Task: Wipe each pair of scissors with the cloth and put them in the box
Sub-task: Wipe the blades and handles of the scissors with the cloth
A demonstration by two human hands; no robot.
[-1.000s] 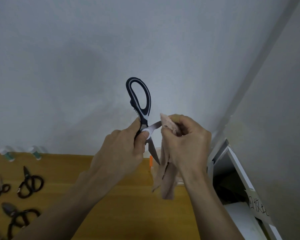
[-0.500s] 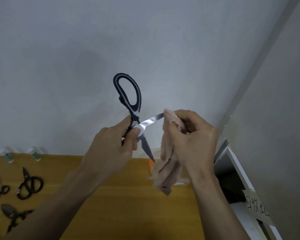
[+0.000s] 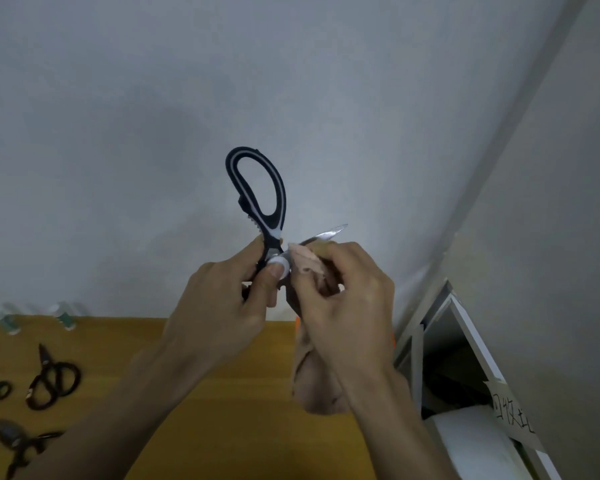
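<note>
Near the centre of the frame the person holds a pair of black-and-white kitchen scissors up against the grey wall. The left hand grips them at the pivot, thumb curled over the white pivot cap, so the one visible handle loop stands nearly upright and points to the top of the frame. One blade runs out to the right and slightly upward, its tip free. The right hand pinches a pinkish cloth around the base of that blade beside the pivot; the rest of the cloth hangs down. At lower right stands the white box; more scissors lie at lower left on the wooden table.
</note>
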